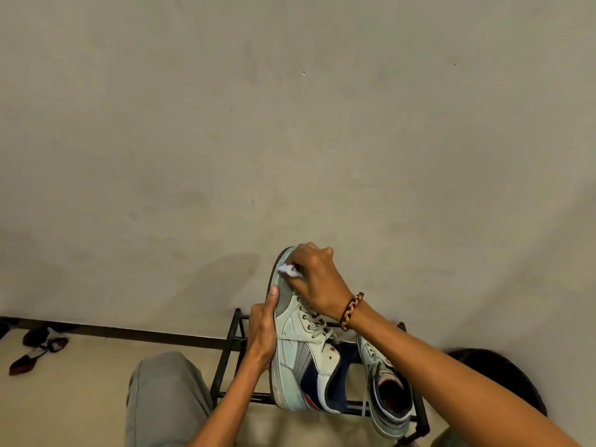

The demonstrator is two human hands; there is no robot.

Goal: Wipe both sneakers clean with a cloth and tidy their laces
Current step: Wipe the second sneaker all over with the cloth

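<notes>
A pale green sneaker (pixel 298 343) is held toe-up above a black metal rack (pixel 232 343). The left hand (pixel 263 333) grips its sole edge, thumb pressed flat. The right hand (pixel 314 279), fingers curled, pinches a small white cloth (pixel 288 270) against the toe. The second sneaker (pixel 385 391) rests on the rack, just right of the first.

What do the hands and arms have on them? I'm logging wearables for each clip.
Both arms are bare, with no sleeves or gloves in view. The right hand has a braided bracelet at the wrist, in black, red and yellow. The left hand shows no rings, watch or band.
</notes>
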